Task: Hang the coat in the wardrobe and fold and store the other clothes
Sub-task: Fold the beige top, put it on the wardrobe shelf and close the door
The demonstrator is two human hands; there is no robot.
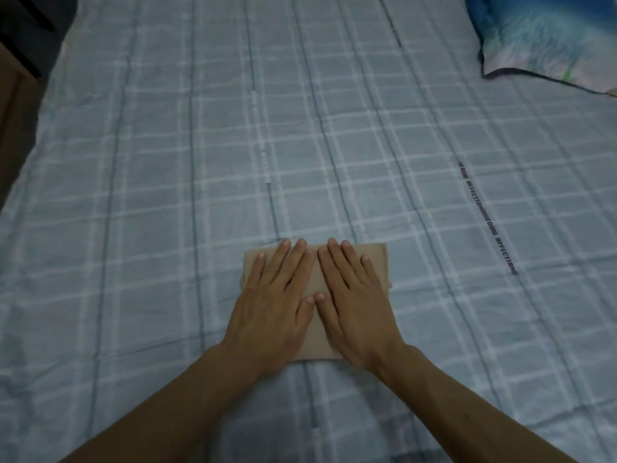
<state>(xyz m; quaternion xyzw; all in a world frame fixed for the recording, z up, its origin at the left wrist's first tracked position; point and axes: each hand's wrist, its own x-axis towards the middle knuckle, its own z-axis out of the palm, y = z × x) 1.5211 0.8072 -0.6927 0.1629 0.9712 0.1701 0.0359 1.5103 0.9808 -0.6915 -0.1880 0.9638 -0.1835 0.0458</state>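
Evidently both palms, left hand and right hand, lay flat and open, gripping nothing, on the folded beige garment near the bed edge, likely flattening creases.

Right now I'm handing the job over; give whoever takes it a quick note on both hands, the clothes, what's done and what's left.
Left hand: open, palm flat on the small folded beige cloth garment.
Right hand: open, flat beside it on the same garment, thumbs nearly touching.
The garment lies on the blue-grey checked bedsheet, near edge.
Done: this piece looks folded into a compact rectangle.
Left: store it. No coat or wardrobe in view.
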